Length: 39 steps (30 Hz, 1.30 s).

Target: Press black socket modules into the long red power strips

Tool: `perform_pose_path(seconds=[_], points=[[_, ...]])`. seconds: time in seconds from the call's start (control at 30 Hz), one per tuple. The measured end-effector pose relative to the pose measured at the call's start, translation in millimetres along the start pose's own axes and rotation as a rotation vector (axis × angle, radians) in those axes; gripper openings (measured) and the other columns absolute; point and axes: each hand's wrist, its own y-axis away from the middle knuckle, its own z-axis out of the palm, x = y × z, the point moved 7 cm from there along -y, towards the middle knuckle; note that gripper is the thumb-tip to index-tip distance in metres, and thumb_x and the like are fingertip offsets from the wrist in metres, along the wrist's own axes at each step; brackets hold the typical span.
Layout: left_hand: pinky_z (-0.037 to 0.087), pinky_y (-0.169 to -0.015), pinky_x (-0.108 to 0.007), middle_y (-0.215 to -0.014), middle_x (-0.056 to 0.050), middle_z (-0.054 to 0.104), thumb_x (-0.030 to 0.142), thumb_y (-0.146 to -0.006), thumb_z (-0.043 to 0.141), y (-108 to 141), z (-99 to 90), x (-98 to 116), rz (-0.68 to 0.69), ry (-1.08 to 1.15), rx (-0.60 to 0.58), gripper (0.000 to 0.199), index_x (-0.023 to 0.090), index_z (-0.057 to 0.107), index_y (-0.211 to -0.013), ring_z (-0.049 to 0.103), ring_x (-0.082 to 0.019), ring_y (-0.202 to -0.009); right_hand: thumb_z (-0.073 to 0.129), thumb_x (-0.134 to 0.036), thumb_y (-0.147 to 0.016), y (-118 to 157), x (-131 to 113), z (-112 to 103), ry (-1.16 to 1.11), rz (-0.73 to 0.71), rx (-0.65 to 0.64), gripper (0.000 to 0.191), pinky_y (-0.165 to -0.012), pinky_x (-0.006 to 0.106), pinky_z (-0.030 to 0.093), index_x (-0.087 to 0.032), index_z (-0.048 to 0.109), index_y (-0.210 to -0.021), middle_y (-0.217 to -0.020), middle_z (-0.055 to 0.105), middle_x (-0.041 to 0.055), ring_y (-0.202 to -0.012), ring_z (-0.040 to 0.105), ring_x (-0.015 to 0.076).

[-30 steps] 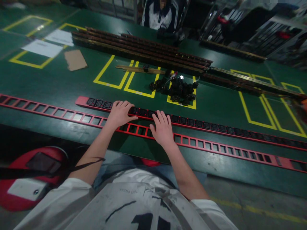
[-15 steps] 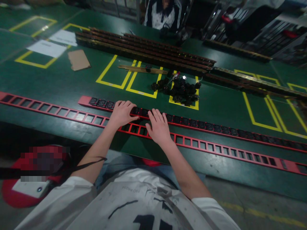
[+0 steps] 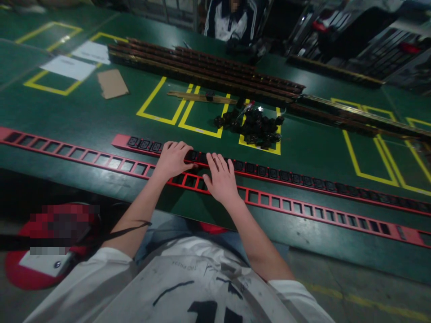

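A long red power strip (image 3: 284,176) with a row of black sockets lies slantwise on the green table. My left hand (image 3: 175,159) bends over it near its left end, fingers at the far edge and thumb along the near side. Just to the right, my right hand (image 3: 220,177) rests with fingertips on the strip, fingers stretched and thumb apart. Nearer to me lies a second red strip, a frame (image 3: 286,204) with a row of square openings; both wrists cross above it. The sockets under my fingers are hidden.
Beyond the strip is a heap of black parts (image 3: 259,128). Stacked long dark rails (image 3: 202,67) lie farther back. A cardboard piece (image 3: 112,84) and white papers (image 3: 69,67) are at the left. A co-worker (image 3: 230,20) sits across the table. A red stool (image 3: 20,269) stands lower left.
The whole view has shifted slightly to the right. Both hands stay at about the same places on the power strip.
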Motion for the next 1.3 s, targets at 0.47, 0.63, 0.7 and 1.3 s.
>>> perform_pose_path(seconds=[0.47, 0.63, 0.7, 1.3], points=[[0.035, -0.112, -0.053, -0.125, -0.013, 0.069, 0.055, -0.091, 0.072, -0.3, 1.5, -0.5, 0.012, -0.037, -0.003, 0.048, 0.022, 0.068, -0.126, 0.06, -0.035, -0.121, 0.05, -0.035, -0.106, 0.2, -1.1, -0.8, 0.009, -0.007, -0.02, 0.056, -0.132, 0.058, 0.018, -0.014, 0.05, -0.158, -0.172, 0.035, 0.0162, -0.16, 0.03, 0.0334], [0.035, -0.112, -0.053, -0.125, -0.013, 0.069, 0.054, -0.091, 0.072, -0.4, 0.7, 0.9, 0.017, -0.037, -0.005, 0.048, 0.023, 0.068, -0.127, 0.06, -0.036, -0.122, 0.05, -0.036, -0.106, 1.6, 0.1, -0.6, 0.012, -0.011, -0.003, 0.056, -0.132, 0.057, 0.019, -0.015, 0.05, -0.158, -0.172, 0.036, 0.0158, -0.16, 0.03, 0.0328], [0.035, -0.112, -0.053, -0.125, -0.012, 0.069, 0.053, -0.09, 0.073, -0.4, 0.6, 1.0, 0.012, -0.034, -0.004, 0.048, 0.024, 0.068, -0.127, 0.059, -0.036, -0.122, 0.05, -0.035, -0.106, 1.6, -0.5, -1.1, 0.012, -0.006, -0.003, 0.056, -0.132, 0.058, 0.018, -0.015, 0.05, -0.158, -0.172, 0.036, 0.0162, -0.161, 0.03, 0.0327], [0.035, -0.113, -0.053, -0.126, -0.012, 0.07, 0.036, -0.09, 0.067, -0.3, -1.2, 2.6, 0.008, -0.01, 0.008, 0.039, 0.023, 0.068, -0.127, 0.061, -0.035, -0.12, 0.047, -0.036, -0.106, -19.3, -32.5, 10.4, 0.004, -0.064, -0.022, 0.062, -0.132, 0.06, 0.018, -0.015, 0.041, -0.164, -0.172, 0.037, 0.0162, -0.16, 0.03, 0.0334]])
